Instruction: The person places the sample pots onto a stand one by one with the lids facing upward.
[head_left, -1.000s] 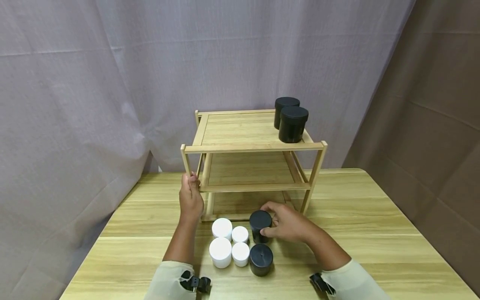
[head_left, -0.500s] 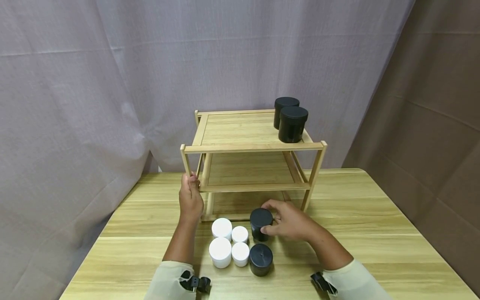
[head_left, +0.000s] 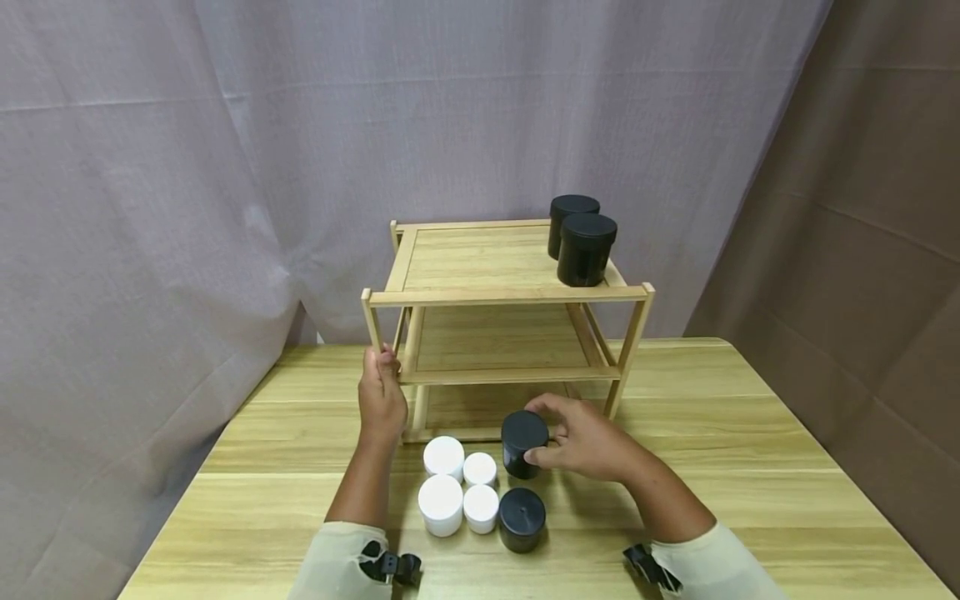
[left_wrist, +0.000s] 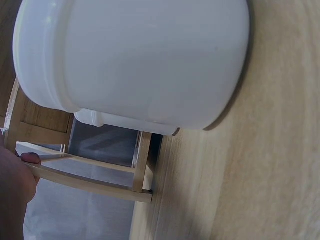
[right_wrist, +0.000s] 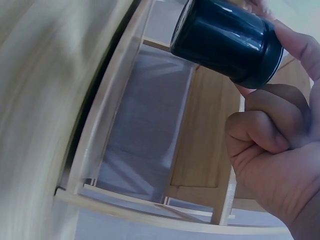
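The right hand (head_left: 585, 440) wraps thumb and fingers round a small black cylindrical lidded plastic jar (head_left: 523, 444), likely light, rigid and smooth-walled, best gripped round its side, while the left hand (head_left: 381, 398) clasps the three-tier bamboo shelf rack's (head_left: 495, 293) front post just ahead of it.

A glossy black round plastic jar (head_left: 523, 443) sits in the right hand (head_left: 581, 439). Four plain white round plastic jars (head_left: 442, 504) stand beside it. The striped pale-wood desk (head_left: 750, 467) matches the light bamboo three-tier shelf (head_left: 502, 296) at the left hand (head_left: 381, 400).

rack (head_left: 495, 296) at table's (head_left: 750, 467) rear | two jars (head_left: 585, 247) on rack top, right | six jars (head_left: 480, 492) before rack
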